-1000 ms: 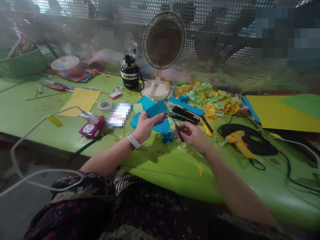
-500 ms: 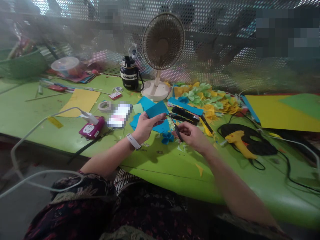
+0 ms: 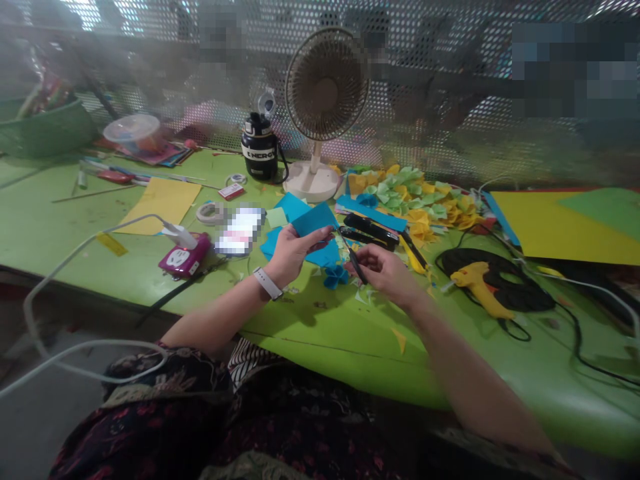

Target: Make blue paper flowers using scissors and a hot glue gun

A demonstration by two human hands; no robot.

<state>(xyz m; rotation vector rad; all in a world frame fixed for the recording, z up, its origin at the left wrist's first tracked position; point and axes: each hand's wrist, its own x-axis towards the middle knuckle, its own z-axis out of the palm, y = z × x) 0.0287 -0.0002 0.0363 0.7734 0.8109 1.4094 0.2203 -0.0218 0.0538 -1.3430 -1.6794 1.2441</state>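
Blue paper (image 3: 316,219) is pinched in my left hand (image 3: 290,255), thumb on top, above the green table. My right hand (image 3: 383,270) is closed round the dark handles of a pair of scissors (image 3: 357,264). Their blades point up and left, close to the right edge of the paper. More blue sheets (image 3: 325,254) lie under and behind my left hand. A folded blue paper flower (image 3: 335,276) rests on the table between my hands. Just beyond the scissors lies a black stapler (image 3: 371,230), with a yellow-handled cutter (image 3: 415,252) to its right.
A fan (image 3: 327,87) and a dark bottle (image 3: 260,150) stand at the back, beside a heap of yellow and green paper flowers (image 3: 410,193). A phone (image 3: 240,231) and a purple power socket (image 3: 185,256) lie left. A yellow glue gun (image 3: 480,287) with its cord lies right.
Both hands, the blue paper and the scissors keep almost the same place. The whole view has shifted very slightly.
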